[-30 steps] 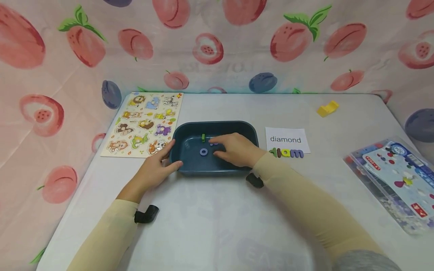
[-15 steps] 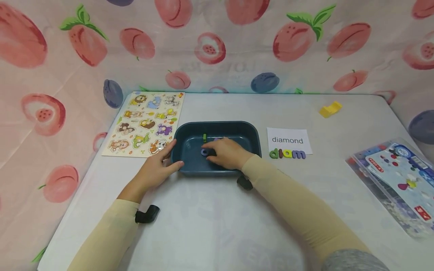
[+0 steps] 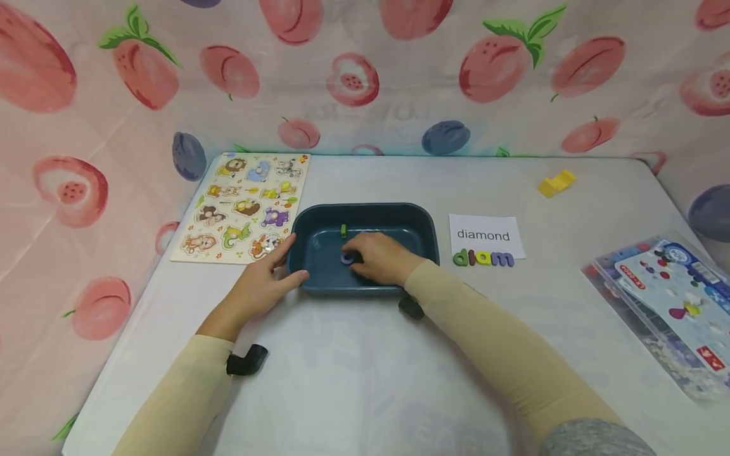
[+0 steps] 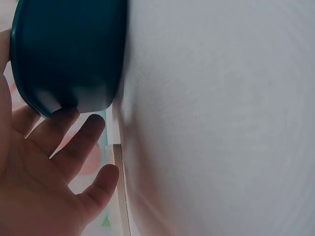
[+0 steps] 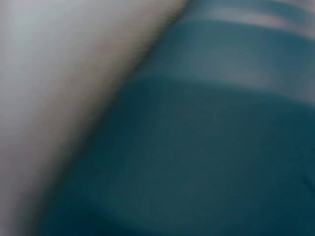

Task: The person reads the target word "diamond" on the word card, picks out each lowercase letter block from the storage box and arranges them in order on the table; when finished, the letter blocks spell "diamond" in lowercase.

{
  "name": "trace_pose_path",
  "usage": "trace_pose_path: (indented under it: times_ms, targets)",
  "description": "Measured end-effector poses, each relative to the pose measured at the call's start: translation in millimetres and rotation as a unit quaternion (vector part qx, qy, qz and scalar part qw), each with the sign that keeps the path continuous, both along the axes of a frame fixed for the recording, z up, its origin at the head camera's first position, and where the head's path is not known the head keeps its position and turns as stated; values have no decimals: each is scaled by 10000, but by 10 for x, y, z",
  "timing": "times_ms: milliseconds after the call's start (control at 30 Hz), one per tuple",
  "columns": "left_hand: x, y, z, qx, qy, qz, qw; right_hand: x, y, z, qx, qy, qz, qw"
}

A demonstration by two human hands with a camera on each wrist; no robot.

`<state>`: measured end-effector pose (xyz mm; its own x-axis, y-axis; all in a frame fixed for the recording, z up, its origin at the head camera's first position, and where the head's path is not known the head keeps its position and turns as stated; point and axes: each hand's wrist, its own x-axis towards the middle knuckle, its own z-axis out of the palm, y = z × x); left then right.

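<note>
In the head view my left hand (image 3: 263,284) holds the left end of a dark teal tray (image 3: 319,278), its thumb at the near left corner. The left wrist view shows this hand's fingertips touching the tray (image 4: 74,49) wall. Inside the tray my right hand (image 3: 384,258) pinches a purple letter o (image 3: 346,258) between thumb and index finger. A small green piece (image 3: 343,231) stands in the tray beyond that hand. The right hand covers part of the tray floor. The right wrist view is blurred and shows only the tray (image 5: 197,147).
Right of the tray lies a card (image 3: 485,225) reading "diamond", with letters d, i, a, m (image 3: 483,258) along its lower edge. An animal puzzle board (image 3: 228,206) lies to the left. A yellow block (image 3: 556,183) and a clear plastic box (image 3: 656,316) are at the right.
My right hand has moved left and nearer to me within the tray and closed on the purple letter o, which has shifted slightly right. My left hand has stayed at the tray.
</note>
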<state>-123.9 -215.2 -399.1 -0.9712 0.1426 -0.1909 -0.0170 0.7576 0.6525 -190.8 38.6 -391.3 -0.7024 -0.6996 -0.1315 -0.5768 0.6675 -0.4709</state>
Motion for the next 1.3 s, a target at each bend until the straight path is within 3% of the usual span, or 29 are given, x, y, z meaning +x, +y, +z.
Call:
trace_pose_path:
  times_ms: [233, 533, 967, 1300]
  targets:
    - [2, -1, 2, 8, 5, 14, 10000, -11, -3, -24, -8, 31, 149, 9999]
    - [-5, 6, 4, 1, -35, 37, 10000, -6, 3, -41, -89, 94, -21, 9999]
    - [-8, 3, -2, -42, -63, 43, 10000, -11, -5, -49, -64, 102, 67, 9999]
    - [-5, 0, -3, -3, -46, 33, 10000, 28, 106, 96, -301, 519, 43, 9982]
